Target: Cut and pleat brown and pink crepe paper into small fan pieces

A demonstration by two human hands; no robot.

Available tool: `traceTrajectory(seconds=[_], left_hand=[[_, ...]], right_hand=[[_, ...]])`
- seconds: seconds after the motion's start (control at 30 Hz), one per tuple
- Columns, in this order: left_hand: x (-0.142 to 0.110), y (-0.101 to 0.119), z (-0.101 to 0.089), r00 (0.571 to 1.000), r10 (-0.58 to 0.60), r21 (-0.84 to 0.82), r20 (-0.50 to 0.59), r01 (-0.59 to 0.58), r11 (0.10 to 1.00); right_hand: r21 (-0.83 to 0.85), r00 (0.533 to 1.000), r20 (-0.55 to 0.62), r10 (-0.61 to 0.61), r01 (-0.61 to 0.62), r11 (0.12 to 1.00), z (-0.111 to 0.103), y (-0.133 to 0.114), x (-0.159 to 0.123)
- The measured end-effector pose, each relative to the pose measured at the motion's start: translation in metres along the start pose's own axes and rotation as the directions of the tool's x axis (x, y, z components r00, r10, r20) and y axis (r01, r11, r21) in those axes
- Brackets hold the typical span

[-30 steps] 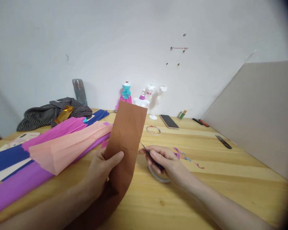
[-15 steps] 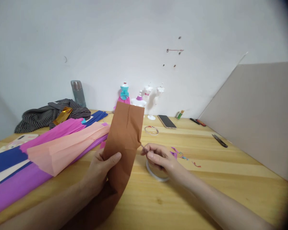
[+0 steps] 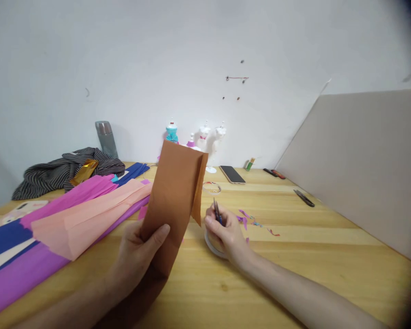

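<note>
Left hand, one: grips the brown paper, thumb in front, fingers behind. Brown paper, one piece: rises from the left hand, its lower length trailing below; a narrow flap hangs at its right edge.

Right hand, one: curled round small scissors, one pair by the look of them, though fingers hide most; tips point up, apart from the paper. Step in hand, as judged: trimming that edge. Any further cut calls for a steady left hand and the blades brought leftward to the flap.

Beneath the right hand: pale ring, one, partly covered. Just right of it: paper scraps, several. Beyond the hands: dress forms, four; dark phone, one. Left of the left hand: peach paper, one stack; striped cloth, one; bottle, one.
</note>
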State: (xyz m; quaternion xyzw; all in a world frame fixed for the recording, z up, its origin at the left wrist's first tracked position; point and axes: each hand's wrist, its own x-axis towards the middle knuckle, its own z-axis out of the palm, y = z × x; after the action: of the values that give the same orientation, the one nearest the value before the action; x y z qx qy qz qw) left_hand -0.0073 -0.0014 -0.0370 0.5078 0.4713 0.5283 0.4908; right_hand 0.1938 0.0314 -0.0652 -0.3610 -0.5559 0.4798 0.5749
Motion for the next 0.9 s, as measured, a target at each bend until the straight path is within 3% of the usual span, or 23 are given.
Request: traceTrajectory(seconds=[0.2, 0.37, 0.53, 0.9], left_hand=[[-0.004, 0.001, 0.004, 0.997, 0.036, 0.094, 0.066, -0.042, 0.995], [0.000, -0.002, 0.003, 0.983, -0.140, -0.106, 0.121, 0.153, 0.982], [0.009, -0.003, -0.001, 0.904, -0.287, -0.330, 0.316, 0.389, 0.860], [0.013, -0.017, -0.010, 0.838, -0.319, -0.415, 0.443, 0.507, 0.755]], right_hand=[[-0.007, 0.987, -0.016, -0.158, 0.158, 0.987, 0.006, -0.027, -0.002], [-0.010, 0.997, -0.066, -0.051, 0.050, 0.999, 0.007, -0.035, -0.001], [0.094, 0.996, -0.076, 0.048, -0.041, 0.995, 0.000, -0.028, 0.003], [0.214, 0.998, -0.022, 0.062, -0.056, 0.975, 0.008, -0.025, 0.001]])
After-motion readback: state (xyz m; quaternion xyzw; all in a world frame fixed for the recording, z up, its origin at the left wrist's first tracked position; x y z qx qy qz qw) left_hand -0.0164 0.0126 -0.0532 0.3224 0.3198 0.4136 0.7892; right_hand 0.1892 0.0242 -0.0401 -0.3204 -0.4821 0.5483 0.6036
